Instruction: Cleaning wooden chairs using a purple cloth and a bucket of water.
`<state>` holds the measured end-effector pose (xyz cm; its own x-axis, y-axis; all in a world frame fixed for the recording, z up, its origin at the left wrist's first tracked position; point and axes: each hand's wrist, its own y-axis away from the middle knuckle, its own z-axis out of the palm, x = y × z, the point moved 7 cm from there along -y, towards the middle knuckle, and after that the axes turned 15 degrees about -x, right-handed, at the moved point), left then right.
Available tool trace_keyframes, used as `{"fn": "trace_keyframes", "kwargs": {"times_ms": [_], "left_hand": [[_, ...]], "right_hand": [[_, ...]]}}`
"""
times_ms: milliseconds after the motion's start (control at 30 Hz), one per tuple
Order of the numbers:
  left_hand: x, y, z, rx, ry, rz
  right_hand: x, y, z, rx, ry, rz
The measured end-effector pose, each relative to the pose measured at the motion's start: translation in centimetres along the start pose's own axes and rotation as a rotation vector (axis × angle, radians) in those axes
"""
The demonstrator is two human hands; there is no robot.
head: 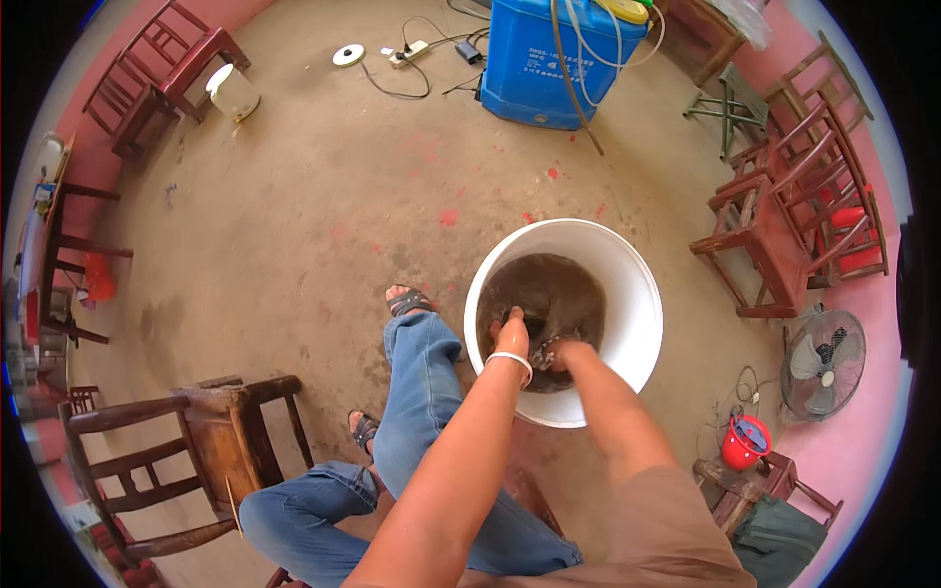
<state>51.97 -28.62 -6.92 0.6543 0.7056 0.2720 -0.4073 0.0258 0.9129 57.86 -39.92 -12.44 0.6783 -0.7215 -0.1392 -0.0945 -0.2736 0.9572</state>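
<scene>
A white plastic bucket (636,316) stands on the floor in front of me, part filled with murky brown water (548,283). My left hand (512,334), with a white bangle at its wrist, is at the water's left side inside the bucket. Its thumb and a few fingertips show, while the rest is hidden. My right hand (562,354) lies partly under the water to the right of it, with small splashes around the fingers. Whether either hand holds anything under the surface cannot be seen.
Beyond the bucket stands a blue backpack sprayer (544,66) with hoses, beside a power strip (409,54) and cables. Wooden chairs (779,250) and an electric fan (823,367) are on the right. Another wooden chair (213,441) is at the lower left, near my legs.
</scene>
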Motion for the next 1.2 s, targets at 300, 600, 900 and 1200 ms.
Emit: {"fn": "trace_keyframes", "kwargs": {"times_ms": [300, 600, 900, 1200], "left_hand": [[1.9, 4.7, 3.6, -0.621, 0.377, 0.004], [2.2, 0.1, 1.5, -0.387, 0.104, 0.407], [3.7, 4.3, 1.9, 0.003, -0.056, 0.173], [2.0, 1.5, -0.5, 0.103, 0.009, 0.095]], "right_hand": [[-7.3, 20.6, -9.0, 0.516, -0.979, -0.905], [-7.6, 19.8, -9.6, 1.415, -0.849, -0.407], [1.6, 9.4, -7.3, 0.844, -0.203, 0.319], [-1.6, 0.7, -1.1, 0.003, -0.102, 0.112]]}}
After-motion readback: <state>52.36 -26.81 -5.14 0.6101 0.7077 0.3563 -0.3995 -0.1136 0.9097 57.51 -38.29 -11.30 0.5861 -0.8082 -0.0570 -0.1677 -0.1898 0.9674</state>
